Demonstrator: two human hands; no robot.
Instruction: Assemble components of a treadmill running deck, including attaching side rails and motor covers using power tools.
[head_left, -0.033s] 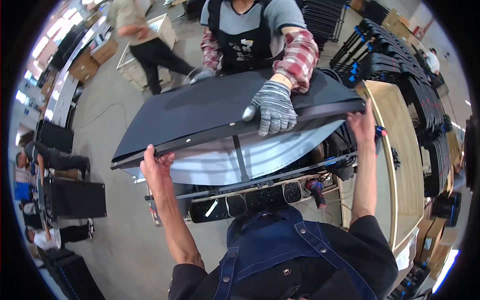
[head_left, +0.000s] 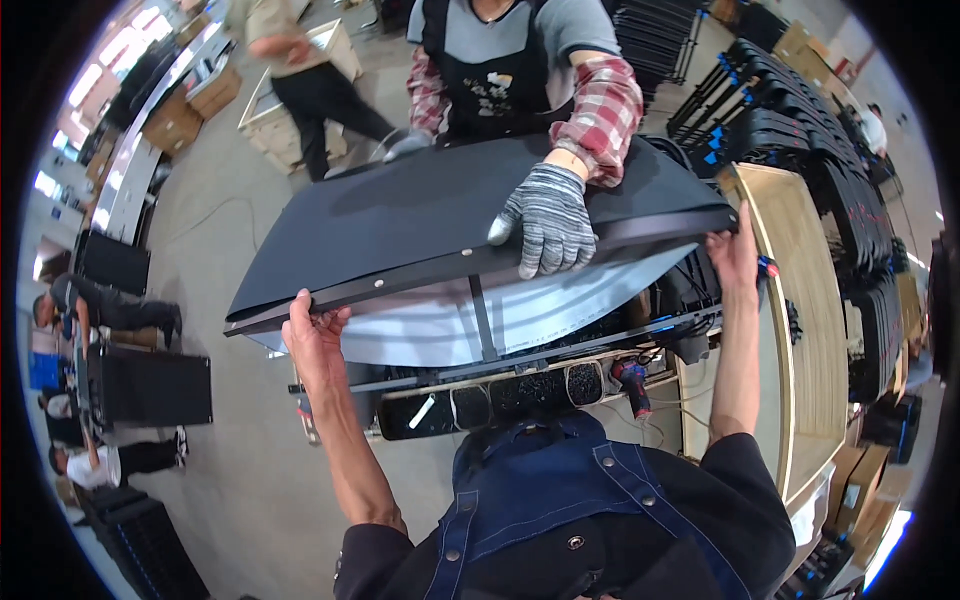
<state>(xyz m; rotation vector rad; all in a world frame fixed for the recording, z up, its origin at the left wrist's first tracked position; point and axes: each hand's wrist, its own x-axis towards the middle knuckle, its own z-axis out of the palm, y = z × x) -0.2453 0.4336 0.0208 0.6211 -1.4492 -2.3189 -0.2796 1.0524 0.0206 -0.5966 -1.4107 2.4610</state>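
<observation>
A large black panel [head_left: 390, 215] with a riveted front bar [head_left: 420, 268] lies tilted before me, its front edge raised. At the left corner, the fingers of my left hand [head_left: 317, 335] are closed on the bar, thumb on top. My right hand [head_left: 737, 258] grips the same bar at its right end. Across from me, a co-worker's grey striped glove [head_left: 552, 220] presses on the panel near its front edge; the other glove [head_left: 408, 144] rests at the back edge. Beneath the panel, a pale curved sheet [head_left: 420, 338] and a dark upright strut [head_left: 484, 318] show.
A metal rail [head_left: 540, 352] runs below the panel. Black bins [head_left: 540, 395] of small parts and a red-and-blue power drill [head_left: 632, 385] stand between it and me. A wooden crate [head_left: 812, 330] is at right, with stacked black frames [head_left: 760, 125] beyond. Other people work at left.
The view has shifted very slightly. Both my hands keep their hold on the bar, and the co-worker's gloves stay where they were on the panel.
</observation>
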